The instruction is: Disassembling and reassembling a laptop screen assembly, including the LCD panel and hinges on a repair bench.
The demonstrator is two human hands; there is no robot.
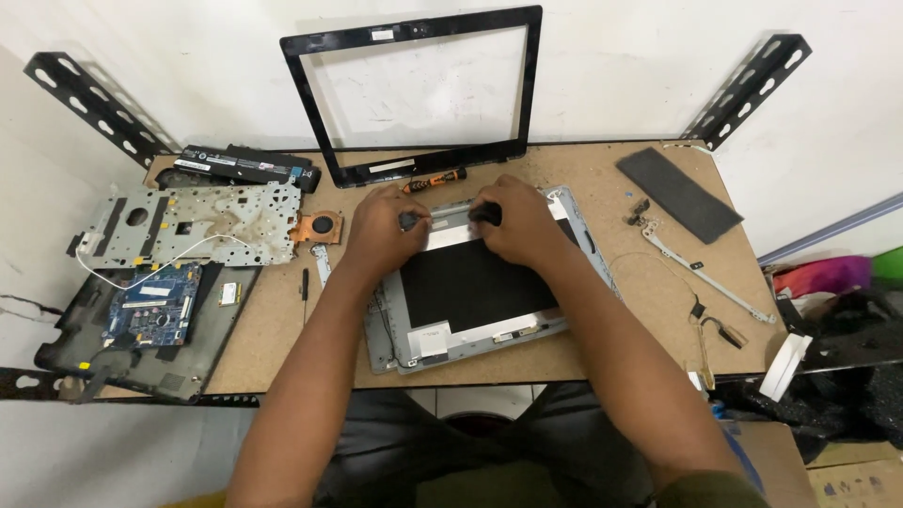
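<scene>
The lid (pixel 489 282), a grey laptop screen shell with its dark panel face up, lies flat at the middle of the surface (pixel 583 357), its near corner reaching the front edge. Its front frame is off: the black bezel (pixel 414 94) leans upright against the wall at the back edge. The panel is dull black with a pale strip along its top and a thin board and white label along its bottom edge.

Both hands work at the panel's top edge. The left hand (pixel 381 230) is curled, fingers closed on a small dark object, probably a tool handle; I cannot tell which. The right hand (pixel 513 221) is bunched, fingers pinched on a small dark piece at the panel's top.

Risks, as I judge them:
- The panel is thin; prying or pressing on one edge could crack it.
- A tool that slips could scratch the dark face.
- The thin cable (pixel 677 282) trailing toward the right edge could snag on a forearm and tear.
- Loose screws could roll off; the hinges (pixel 701 268) and the screwdriver (pixel 435 181) lie close by.
</scene>
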